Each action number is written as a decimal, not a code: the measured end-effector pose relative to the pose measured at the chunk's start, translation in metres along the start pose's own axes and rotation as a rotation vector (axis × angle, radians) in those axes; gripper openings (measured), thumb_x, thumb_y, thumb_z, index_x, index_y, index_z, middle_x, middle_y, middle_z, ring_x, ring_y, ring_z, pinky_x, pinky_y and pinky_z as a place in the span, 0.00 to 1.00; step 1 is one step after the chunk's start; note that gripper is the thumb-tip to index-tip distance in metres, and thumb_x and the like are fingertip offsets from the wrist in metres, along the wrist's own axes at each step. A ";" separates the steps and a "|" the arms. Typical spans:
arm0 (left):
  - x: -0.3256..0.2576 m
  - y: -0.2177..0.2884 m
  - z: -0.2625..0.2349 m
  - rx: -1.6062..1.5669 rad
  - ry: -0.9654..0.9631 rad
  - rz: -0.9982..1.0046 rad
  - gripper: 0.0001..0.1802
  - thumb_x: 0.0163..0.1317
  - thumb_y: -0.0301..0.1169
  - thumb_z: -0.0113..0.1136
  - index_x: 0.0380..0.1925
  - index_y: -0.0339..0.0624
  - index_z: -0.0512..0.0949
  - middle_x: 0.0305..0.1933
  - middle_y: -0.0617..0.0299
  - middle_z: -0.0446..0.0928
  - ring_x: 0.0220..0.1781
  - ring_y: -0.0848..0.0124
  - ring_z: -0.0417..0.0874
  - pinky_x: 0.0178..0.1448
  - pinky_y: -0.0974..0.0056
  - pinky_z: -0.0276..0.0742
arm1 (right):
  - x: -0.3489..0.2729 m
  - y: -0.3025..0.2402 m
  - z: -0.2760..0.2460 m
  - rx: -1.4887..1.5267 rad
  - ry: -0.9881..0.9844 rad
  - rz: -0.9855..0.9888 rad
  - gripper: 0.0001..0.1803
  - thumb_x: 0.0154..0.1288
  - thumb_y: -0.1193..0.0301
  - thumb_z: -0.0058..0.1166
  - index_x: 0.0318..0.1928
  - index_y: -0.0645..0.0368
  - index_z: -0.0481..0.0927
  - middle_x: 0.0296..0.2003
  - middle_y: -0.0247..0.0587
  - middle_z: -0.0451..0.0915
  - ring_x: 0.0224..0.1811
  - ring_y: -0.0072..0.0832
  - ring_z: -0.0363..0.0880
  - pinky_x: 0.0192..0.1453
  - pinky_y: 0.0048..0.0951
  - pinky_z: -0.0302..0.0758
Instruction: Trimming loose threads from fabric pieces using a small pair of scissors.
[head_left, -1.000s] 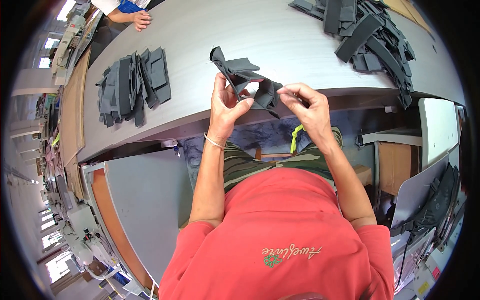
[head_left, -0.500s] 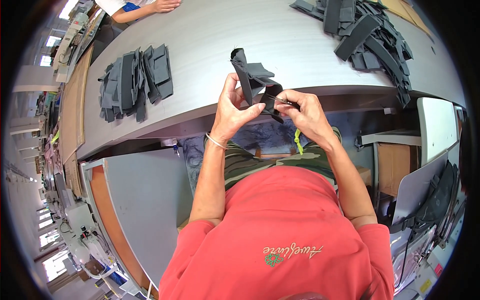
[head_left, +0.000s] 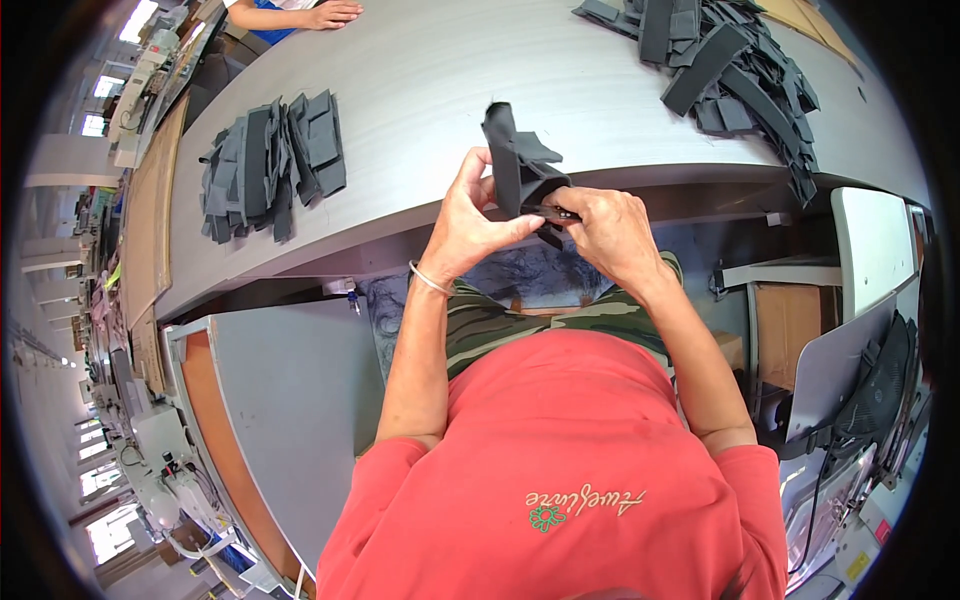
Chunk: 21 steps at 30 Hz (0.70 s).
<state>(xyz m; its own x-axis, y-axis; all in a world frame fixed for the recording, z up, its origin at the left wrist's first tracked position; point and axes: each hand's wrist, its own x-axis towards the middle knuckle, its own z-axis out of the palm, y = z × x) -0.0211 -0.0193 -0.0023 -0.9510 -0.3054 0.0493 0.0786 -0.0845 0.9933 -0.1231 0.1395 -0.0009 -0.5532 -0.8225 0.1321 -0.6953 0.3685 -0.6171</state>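
My left hand (head_left: 466, 226) pinches a folded dark grey fabric piece (head_left: 508, 165) between fingers and thumb, held up over the table's near edge. The piece has a narrow band and a flap that sticks out to the right. Closed round small dark thread snips (head_left: 556, 213), my right hand (head_left: 612, 230) is up against the fabric's lower end. The snips' tip points left, close to my left thumb. My right fingers cover most of the snips, and the cut or seam at the tip is too small to make out.
A stack of grey fabric pieces (head_left: 262, 168) lies on the pale table (head_left: 400, 90) at the left. At the far right is a larger heap of them (head_left: 735, 75). Another person's hand (head_left: 332, 14) rests on the far edge. A grey cabinet panel (head_left: 290, 390) stands left of my legs.
My right hand has moved left and turned, bringing the snips against the fabric's lower end. The fabric piece has shifted slightly right and stands straighter. A yellow-green strip below my right hand is out of sight now.
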 end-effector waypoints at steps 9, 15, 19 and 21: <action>-0.005 0.001 -0.002 -0.029 -0.063 -0.103 0.35 0.44 0.26 0.75 0.50 0.43 0.64 0.43 0.61 0.79 0.46 0.74 0.77 0.54 0.66 0.72 | -0.007 0.011 -0.001 0.681 -0.228 0.151 0.03 0.56 0.79 0.50 0.32 0.64 0.75 0.24 0.37 0.76 0.26 0.23 0.75 0.33 0.27 0.69; -0.005 -0.002 0.000 -0.091 -0.086 -0.154 0.36 0.44 0.26 0.74 0.51 0.42 0.63 0.44 0.59 0.79 0.46 0.74 0.77 0.53 0.66 0.72 | -0.015 0.022 0.007 1.019 -0.222 0.074 0.05 0.63 0.72 0.51 0.31 0.60 0.73 0.23 0.28 0.70 0.24 0.14 0.65 0.29 0.19 0.62; -0.004 -0.005 -0.003 -0.193 -0.110 -0.187 0.36 0.47 0.24 0.72 0.54 0.40 0.62 0.47 0.55 0.78 0.48 0.71 0.78 0.54 0.66 0.73 | -0.024 0.024 0.004 1.246 -0.257 0.177 0.08 0.66 0.67 0.52 0.32 0.58 0.72 0.23 0.27 0.68 0.21 0.11 0.58 0.25 0.16 0.57; -0.002 -0.004 -0.001 -0.212 -0.125 -0.178 0.36 0.48 0.24 0.71 0.55 0.39 0.61 0.48 0.52 0.78 0.50 0.69 0.78 0.55 0.65 0.73 | -0.027 0.027 0.008 1.583 -0.142 0.244 0.08 0.67 0.67 0.52 0.33 0.56 0.75 0.23 0.25 0.69 0.20 0.09 0.57 0.23 0.14 0.54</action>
<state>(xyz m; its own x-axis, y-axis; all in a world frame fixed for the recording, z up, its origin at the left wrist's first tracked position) -0.0188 -0.0194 -0.0060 -0.9837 -0.1505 -0.0980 -0.0441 -0.3262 0.9443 -0.1232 0.1682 -0.0271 -0.4669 -0.8788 -0.0987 0.5993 -0.2324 -0.7660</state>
